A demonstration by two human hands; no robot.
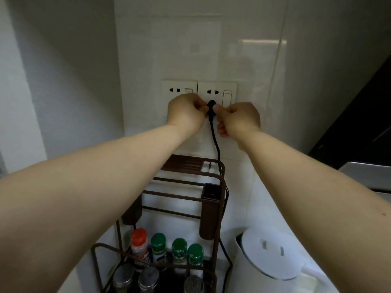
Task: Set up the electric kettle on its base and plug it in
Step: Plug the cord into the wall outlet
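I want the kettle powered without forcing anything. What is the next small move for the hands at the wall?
Probably press the black plug straight into the right-hand socket plate. Both the left hand and right hand pinch it against the plate's lower part; whether it is fully seated cannot be seen.

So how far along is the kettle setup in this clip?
Nearly finished. The white kettle stands on the counter at lower right; its base is hidden, so seating can't be confirmed. Both the left hand and right hand pinch the black plug at the right wall socket. Left: confirming it's fully in.
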